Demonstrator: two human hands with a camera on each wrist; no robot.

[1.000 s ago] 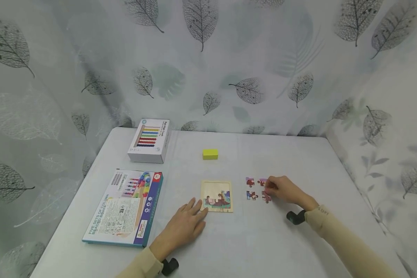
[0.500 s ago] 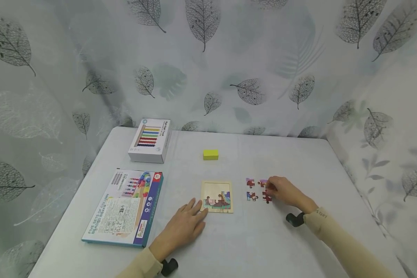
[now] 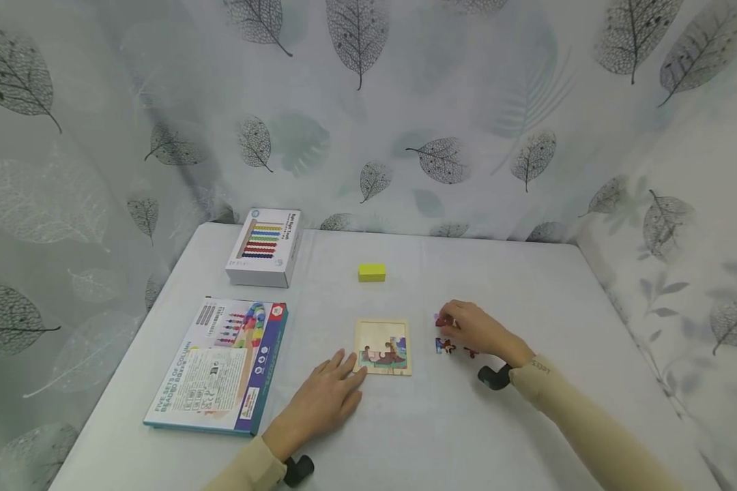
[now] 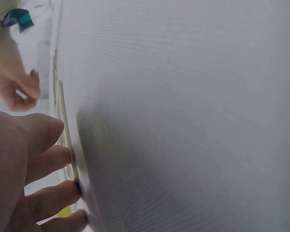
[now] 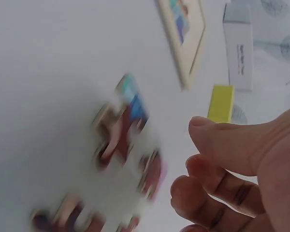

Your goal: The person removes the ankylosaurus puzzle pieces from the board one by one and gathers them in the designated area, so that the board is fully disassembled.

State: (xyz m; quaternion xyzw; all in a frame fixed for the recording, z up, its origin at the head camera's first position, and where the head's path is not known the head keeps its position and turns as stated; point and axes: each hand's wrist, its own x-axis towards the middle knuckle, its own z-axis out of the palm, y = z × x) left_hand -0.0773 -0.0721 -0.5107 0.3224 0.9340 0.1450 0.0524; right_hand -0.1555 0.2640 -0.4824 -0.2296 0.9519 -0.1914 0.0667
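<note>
My left hand [image 3: 322,394] rests flat with fingers spread, its fingertips at the lower left edge of a wooden puzzle board [image 3: 381,330]. Joined pieces with a brown animal picture fill the board's lower and right part. My right hand [image 3: 484,332] hovers over loose jigsaw pieces to the right. In the right wrist view its thumb and bent fingers stand apart with nothing between them. Below them lie a blue-and-brown jigsaw piece [image 5: 118,128], a reddish-pink piece [image 5: 152,174] and a blurred brown piece [image 5: 67,216]. From the head, the hand covers part of the loose pieces.
A yellow block [image 3: 371,273] lies behind the board. At the back left stands a white box with an abacus picture [image 3: 263,249]. A flat beaded-column box [image 3: 218,368] lies left of my left hand. Leaf-printed curtains [image 3: 368,136] surround the white table [image 3: 497,273].
My right hand has moved left and slightly away from me, from the right-hand loose pieces to over the upper left one. The left hand stays at the board.
</note>
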